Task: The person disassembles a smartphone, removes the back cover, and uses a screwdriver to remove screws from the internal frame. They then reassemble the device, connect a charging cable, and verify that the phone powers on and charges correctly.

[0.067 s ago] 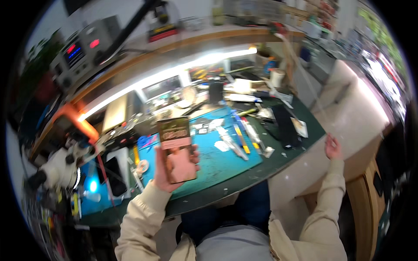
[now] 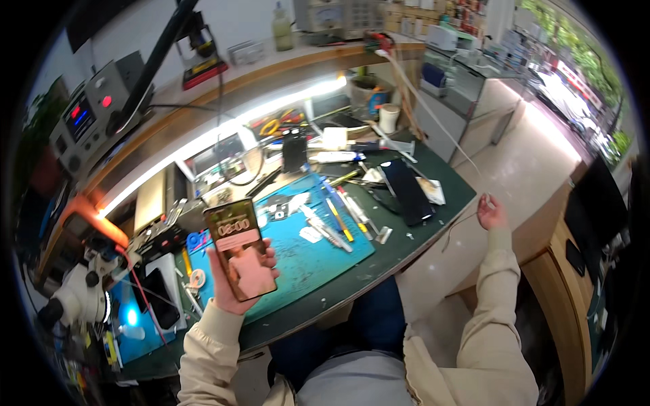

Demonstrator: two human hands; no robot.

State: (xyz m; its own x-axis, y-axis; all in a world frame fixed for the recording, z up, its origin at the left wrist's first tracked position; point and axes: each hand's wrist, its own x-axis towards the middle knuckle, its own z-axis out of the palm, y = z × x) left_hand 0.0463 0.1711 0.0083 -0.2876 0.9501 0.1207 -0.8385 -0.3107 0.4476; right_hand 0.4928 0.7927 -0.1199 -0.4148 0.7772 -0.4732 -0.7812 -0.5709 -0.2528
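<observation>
Your left hand [image 2: 233, 287] holds a phone [image 2: 240, 249] upright over the near left part of the blue mat [image 2: 305, 250]. The fingers wrap round its right edge and the thumb presses the left edge, so the phone is clamped between them. Its screen is lit and faces you.

Your right hand [image 2: 491, 213] is well off to the right, past the edge of the bench [image 2: 406, 240], over the floor. Its fingers are closed on the end of a thin white cable [image 2: 433, 111], which runs up and away to the far shelf [image 2: 271, 64].

On the mat, right of the phone, lie tweezers [image 2: 325, 230] and a yellow-handled tool [image 2: 336, 220] side by side. Further right, on the dark green bench top, a second black phone [image 2: 406, 191] lies flat, screen dark, near the right edge.

At the left stands a white microscope [image 2: 74, 298], and just beside it a dark phone [image 2: 161, 289] lies on a white pad. At the far left, a grey power supply [image 2: 91, 118] with lit red and blue readouts sits on the shelf. A light strip [image 2: 223, 132] glows under the shelf.
</observation>
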